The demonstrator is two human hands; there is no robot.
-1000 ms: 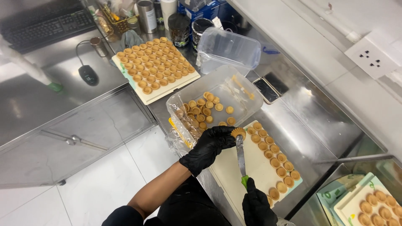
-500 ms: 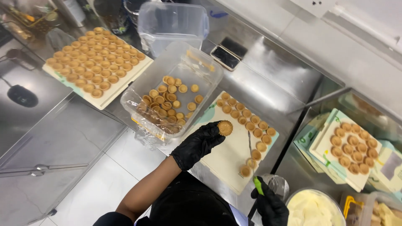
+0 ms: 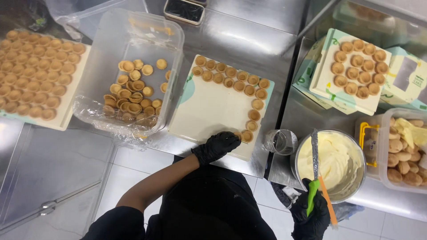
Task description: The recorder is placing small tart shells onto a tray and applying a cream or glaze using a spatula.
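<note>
- At six o'clock of the white board (image 3: pixel 209 111): left hand (image 3: pixel 216 146), gloved, fingers curled onto a tart shell (image 3: pixel 246 136).
- At four o'clock: right hand (image 3: pixel 311 215) closed on green-handled knife (image 3: pixel 314 155), blade over cream bowl (image 3: pixel 351 186).
- Risk, judged: pinching may crack the shell; cream may drip onto the surface (image 3: pixel 249 40).

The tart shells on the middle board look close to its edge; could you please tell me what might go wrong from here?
1. The left hand sets a shell at the board edge near the counter's front; a nudge could knock it off.
2. The right hand holds a knife over the cream bowl; cream may drip.
3. The small glass stands between board and bowl and might be tipped.
</note>
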